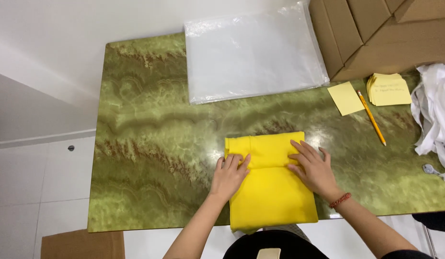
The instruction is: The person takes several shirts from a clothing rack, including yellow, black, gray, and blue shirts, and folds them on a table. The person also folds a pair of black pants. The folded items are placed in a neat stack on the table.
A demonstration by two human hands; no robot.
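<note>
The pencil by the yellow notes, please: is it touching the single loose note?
Touching: the head view shows the pencil lying along the single note's right edge, overlapping it.

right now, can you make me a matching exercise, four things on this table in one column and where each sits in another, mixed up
Things:
1. yellow cloth
2. clear plastic bags
3. pencil
4. cardboard boxes

Places:
A. far right corner of the green marble table
B. near edge, under both hands, left hand and right hand
C. far edge, middle of the table
D. between the single yellow note and the note stack

Pairs: 1-B, 2-C, 3-D, 4-A
</note>
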